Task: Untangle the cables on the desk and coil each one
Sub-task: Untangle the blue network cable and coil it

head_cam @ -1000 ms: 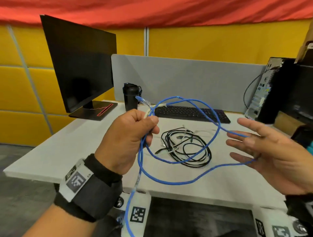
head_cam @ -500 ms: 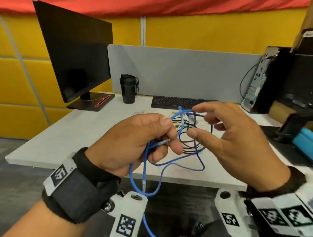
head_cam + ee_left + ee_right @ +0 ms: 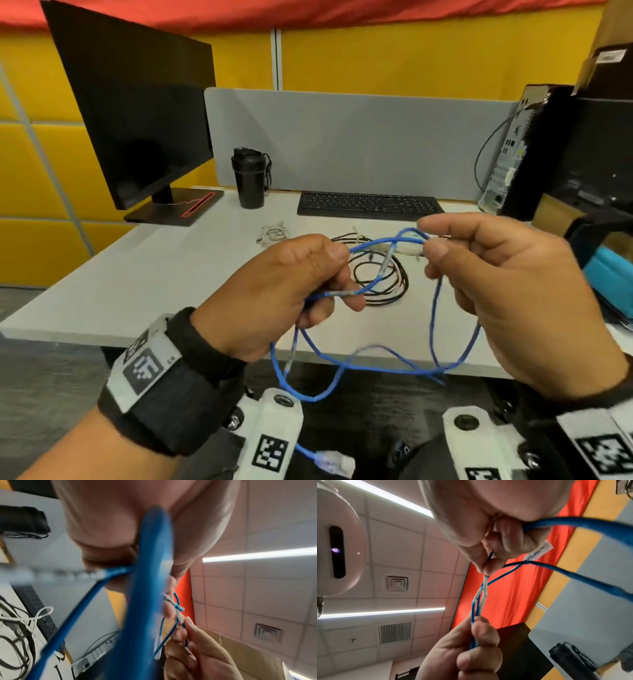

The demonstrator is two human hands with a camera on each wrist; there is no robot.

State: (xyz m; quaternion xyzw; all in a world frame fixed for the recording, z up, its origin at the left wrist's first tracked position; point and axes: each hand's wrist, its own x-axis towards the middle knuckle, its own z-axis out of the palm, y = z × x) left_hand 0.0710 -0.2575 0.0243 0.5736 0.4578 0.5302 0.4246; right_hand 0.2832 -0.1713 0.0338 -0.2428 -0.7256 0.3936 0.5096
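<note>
A blue network cable (image 3: pixel 371 365) hangs in loose loops between my hands, in front of the desk's near edge. My left hand (image 3: pixel 337 274) grips several of its strands in a fist. My right hand (image 3: pixel 430 241) pinches a strand between thumb and forefinger, just right of the left hand. In the right wrist view the blue cable (image 3: pixel 480 601) runs taut between both pinches. One clear plug end (image 3: pixel 334 462) dangles low near my wrist. A coil of black cables (image 3: pixel 380 277) with a white one lies on the desk (image 3: pixel 154 281) behind my hands. A small white cable bundle (image 3: pixel 272 233) lies further left.
A black monitor (image 3: pixel 137 113) stands at the back left, with a black tumbler (image 3: pixel 250 178) and a black keyboard (image 3: pixel 368 205) along the grey divider. A computer tower (image 3: pixel 524 150) stands at the back right, and a blue object (image 3: pixel 608 277) sits at the right edge.
My right hand went from open and apart to pinching the blue cable next to the left hand. The wide loop has been drawn in to smaller loops hanging below both hands.
</note>
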